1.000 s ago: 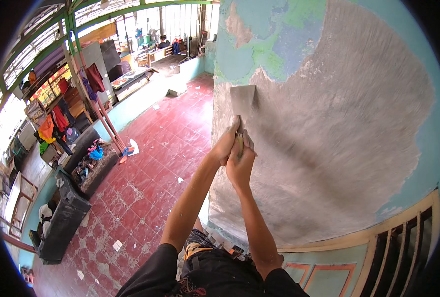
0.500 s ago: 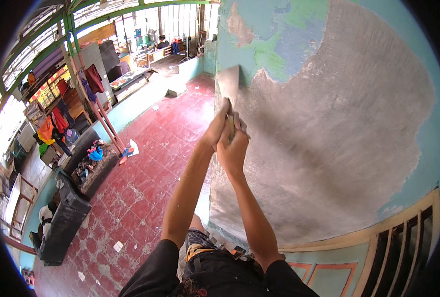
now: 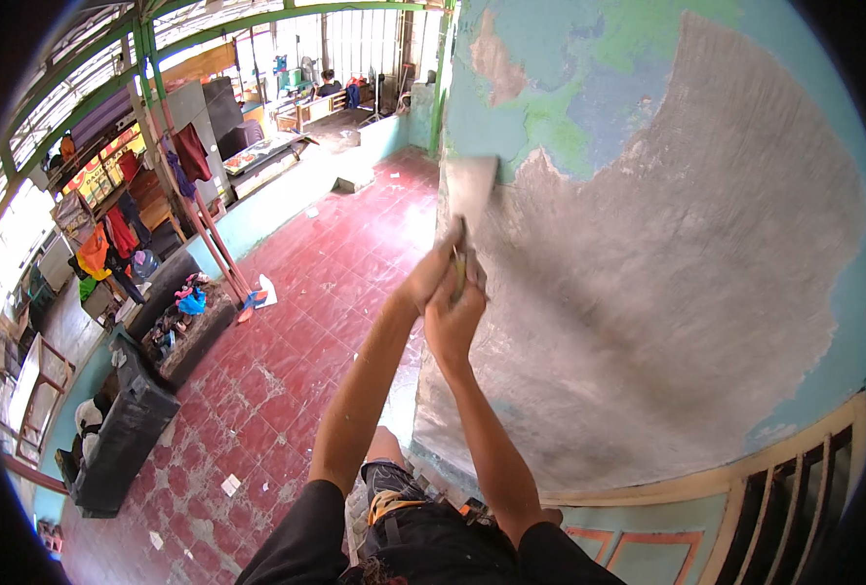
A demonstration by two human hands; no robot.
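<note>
Scraper [image 3: 467, 207]: blade [image 3: 473, 181] up, long axis near-upright!
Left hand [image 3: 435, 274], right hand [image 3: 454, 314]: fingers gripping handle [image 3: 460, 270].
Blade edge: lower, leveller than before.

Bright upper left; glare on floor [image 3: 287, 366]; soft shadow on wall [image 3: 687, 253].

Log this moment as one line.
left hand: on scraper | right hand: on scraper handle | scraper: wide end up, near teal paint | wall: large bare grey area
</note>
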